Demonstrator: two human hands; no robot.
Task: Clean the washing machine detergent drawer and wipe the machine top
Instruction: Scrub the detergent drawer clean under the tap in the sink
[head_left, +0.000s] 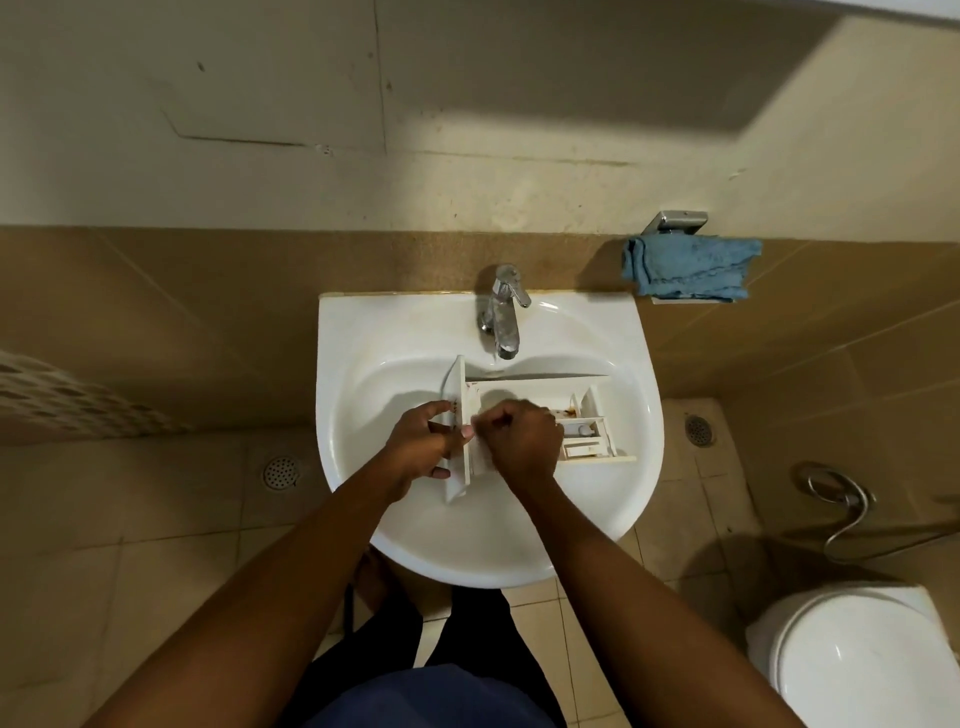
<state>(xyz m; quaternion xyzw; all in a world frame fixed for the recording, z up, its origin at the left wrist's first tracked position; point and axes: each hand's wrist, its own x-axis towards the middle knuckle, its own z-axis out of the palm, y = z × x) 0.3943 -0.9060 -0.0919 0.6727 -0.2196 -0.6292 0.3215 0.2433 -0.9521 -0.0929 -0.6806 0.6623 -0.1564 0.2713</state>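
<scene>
- The left hand (423, 447) grips the front panel of the detergent drawer (537, 388), thumb on one side of the panel and fingers on the other. This probably steadies the drawer against the force of rubbing.
- The right hand (519, 441) sits just beside the left, on the other side of the panel, over the largest compartment. Its fingers are curled. Whether they pinch the drawer wall, hold something small or hold nothing cannot be told.
- The two hands are close together, with only the panel between them.
- The drawer lies across the bowl of the sink (647, 415). Its panel end is at the hands and its smaller compartments extend to the right, clear of both hands. Brown residue shows near the dividers.
- The drawer sits directly under the spout of the tap (501, 317), probably so rinse water falls into it and drains into the bowl.
- A blue cloth (691, 267) rests on a wall holder to the right of the sink, well apart from the hands. It is probably kept for wiping the machine top, a step not yet begun.
</scene>
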